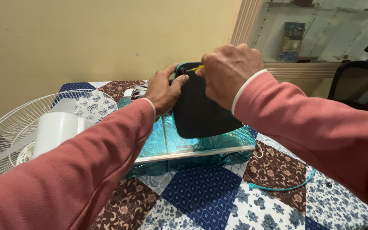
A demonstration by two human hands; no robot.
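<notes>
head camera looks down at two hands in pink sleeves, working close together over a table with a patchwork cloth (218,200). the left hand (163,90) is curled around the top left edge of a black flat device (201,108), thumb and fingers pinched on it to keep it from moving. the right hand (226,72) is closed in a fist around a small screwdriver with a yellow handle (197,67), and only a bit of the yellow shows out of the fingers. the tip points at a spot near the top of the black device, right beside the left thumb. the black device stands tilted on a shiny teal box (192,147), which lies on the cloth in the middle of the table. it looks like the step in hand is turning a small screw at the top of the device. the next move seems to call for a steady hold from the left hand and slow little twists from the right, with the tip kept straight so it does not slip. a white fan guard (5,132) sits at the left, and a thin teal cable (277,187) lies on the cloth at the right.
</notes>
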